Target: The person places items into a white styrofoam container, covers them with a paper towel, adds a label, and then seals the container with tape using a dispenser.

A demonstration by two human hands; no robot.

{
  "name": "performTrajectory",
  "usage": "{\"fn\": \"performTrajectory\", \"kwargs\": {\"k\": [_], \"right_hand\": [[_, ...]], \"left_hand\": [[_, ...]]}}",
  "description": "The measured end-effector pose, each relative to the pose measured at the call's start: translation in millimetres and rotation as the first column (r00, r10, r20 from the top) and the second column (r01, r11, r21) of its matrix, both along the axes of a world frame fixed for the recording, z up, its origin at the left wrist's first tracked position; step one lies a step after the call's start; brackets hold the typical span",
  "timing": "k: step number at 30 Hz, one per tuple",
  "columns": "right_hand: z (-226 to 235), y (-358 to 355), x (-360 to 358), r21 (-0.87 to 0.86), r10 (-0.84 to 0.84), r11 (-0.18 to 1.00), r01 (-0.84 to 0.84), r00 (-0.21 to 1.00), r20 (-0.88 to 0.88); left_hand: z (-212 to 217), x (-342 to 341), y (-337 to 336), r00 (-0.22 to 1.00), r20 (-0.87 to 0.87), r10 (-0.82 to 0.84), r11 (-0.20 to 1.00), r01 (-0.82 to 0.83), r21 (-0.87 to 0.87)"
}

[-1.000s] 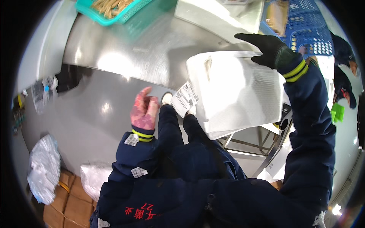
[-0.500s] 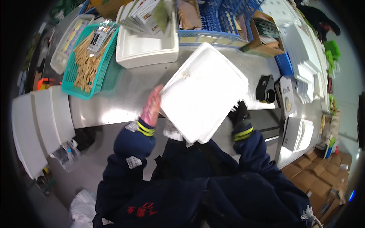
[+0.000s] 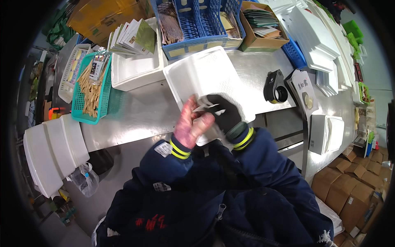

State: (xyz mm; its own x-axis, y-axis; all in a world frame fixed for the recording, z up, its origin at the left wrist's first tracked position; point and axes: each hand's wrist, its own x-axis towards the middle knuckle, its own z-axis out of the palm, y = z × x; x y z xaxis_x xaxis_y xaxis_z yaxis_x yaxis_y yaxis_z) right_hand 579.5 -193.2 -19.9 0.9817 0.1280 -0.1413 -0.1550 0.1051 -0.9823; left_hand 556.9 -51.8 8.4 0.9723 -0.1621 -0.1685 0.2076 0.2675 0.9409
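Observation:
A white foam box or lid point(image 3: 201, 68) with a raised rim rests on the steel table's front edge, tilted towards me. Over its lower part, both hands come together. My left hand point(image 3: 191, 125) is bare, its fingers drawn in against the fingertips of my right hand point(image 3: 225, 113), which wears a black glove. Something thin and whitish shows between the fingers, too blurred to name. Neither hand grips the foam piece. Its lower end is partly hidden behind my hands.
Behind stand a white foam box point(image 3: 135, 74) with booklets, a blue crate point(image 3: 201, 47) and a carton of packets point(image 3: 267, 43). At left is a teal basket point(image 3: 105, 96) of wooden sticks; at right, a black tape dispenser point(image 3: 275, 87) and stacked white foam lids point(image 3: 310, 45).
Both hands have left the sides of the white foam piece and met in front of it. The foam piece has shifted left in view and now leans on the table edge.

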Motion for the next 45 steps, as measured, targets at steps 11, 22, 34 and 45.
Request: {"fn": "performTrajectory", "kwargs": {"k": [11,22,34,45], "right_hand": [[-2.4,-29.5,21.9,-0.835,0.31,0.548,0.043,0.917,0.251],[-44.8,-34.8,77.5,-0.761,0.298,0.647,0.042,0.905,0.303],[-15.7,-49.3,71.0,-0.384,-0.011,0.921,0.072,0.987,0.16],[34.1,-79.1,65.1,0.705,0.461,0.659,-0.263,0.882,-0.101]], "left_hand": [[8.7,23.6,132.3,0.927,0.106,0.359,0.838,-0.37,0.4],[29.4,12.3,132.4,0.955,-0.035,0.294,0.893,-0.262,0.367],[56.5,24.7,95.8,0.959,-0.14,0.246,0.963,-0.225,0.151],[5.4,74.2,-59.6,0.972,0.008,0.235,0.965,-0.232,-0.118]]}}
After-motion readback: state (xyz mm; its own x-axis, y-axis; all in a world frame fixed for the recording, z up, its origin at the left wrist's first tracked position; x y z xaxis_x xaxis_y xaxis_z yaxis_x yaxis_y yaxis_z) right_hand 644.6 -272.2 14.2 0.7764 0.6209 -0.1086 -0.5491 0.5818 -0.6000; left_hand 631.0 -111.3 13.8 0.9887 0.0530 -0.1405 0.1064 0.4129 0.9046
